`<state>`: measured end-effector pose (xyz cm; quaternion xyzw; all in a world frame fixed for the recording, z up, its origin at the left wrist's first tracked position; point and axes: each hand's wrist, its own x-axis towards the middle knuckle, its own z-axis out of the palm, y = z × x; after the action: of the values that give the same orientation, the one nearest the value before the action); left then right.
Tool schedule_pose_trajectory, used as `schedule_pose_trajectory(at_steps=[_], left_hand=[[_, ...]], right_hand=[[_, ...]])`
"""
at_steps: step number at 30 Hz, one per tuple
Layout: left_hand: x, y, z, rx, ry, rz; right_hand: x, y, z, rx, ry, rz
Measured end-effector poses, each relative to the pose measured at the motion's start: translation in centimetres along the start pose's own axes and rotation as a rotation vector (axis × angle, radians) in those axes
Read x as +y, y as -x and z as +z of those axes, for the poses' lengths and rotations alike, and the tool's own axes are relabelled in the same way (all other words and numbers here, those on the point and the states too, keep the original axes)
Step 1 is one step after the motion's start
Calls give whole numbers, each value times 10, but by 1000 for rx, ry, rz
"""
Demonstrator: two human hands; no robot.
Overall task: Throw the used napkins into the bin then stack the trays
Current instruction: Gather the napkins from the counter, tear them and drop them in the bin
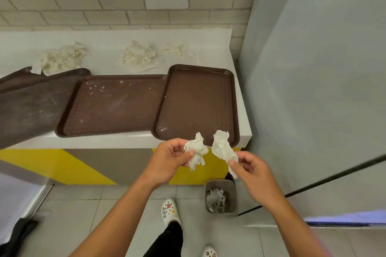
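Nearest the camera, the person's white clogs (170, 212) stand on the grey floor tiles, and just to their right sits the small grey bin (221, 196), already holding a few crumpled white napkins in its bottom. Above it, both forearms reach forward. The left hand (167, 161) pinches a crumpled napkin (196, 148) between thumb and curled fingers, and the right hand (252, 171) does the same with a second crumpled napkin (223, 149), whose tail hangs down past the thumb. Each hand is closed only at the fingertips, a light hold that suits soft paper and lets go easily; the right hand's napkin hangs almost directly over the bin, probably so that a simple release drops it in, while the left one is a little off to the side and would likely need to shift over. Beyond the hands, on the white counter (244, 129), lie brown trays: the right tray (197, 104) at the counter's end, overlapping the middle tray (112, 106), which carries white crumbs, and darker trays (31, 98) slanting at the left. They are spread out, not yet stacked. Farthest back, against the counter's raised white edge, three more heaps of used napkins (139, 55) wait, so the clearing seems only partly done.
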<state>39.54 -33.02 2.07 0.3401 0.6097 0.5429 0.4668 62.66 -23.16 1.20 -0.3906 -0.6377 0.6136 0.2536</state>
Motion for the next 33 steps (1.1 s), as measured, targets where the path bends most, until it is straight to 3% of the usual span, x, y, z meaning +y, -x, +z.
schedule_pose_trajectory(at_steps=[12, 21, 33], left_hand=[[-108, 9, 40, -65, -93, -201], [-216, -43, 53, -43, -152, -321], [-418, -113, 77, -35, -219, -470]], right_hand=[[94, 64, -15, 82, 6, 245], [216, 36, -8, 180, 142, 453], [403, -27, 10, 203, 259, 658]])
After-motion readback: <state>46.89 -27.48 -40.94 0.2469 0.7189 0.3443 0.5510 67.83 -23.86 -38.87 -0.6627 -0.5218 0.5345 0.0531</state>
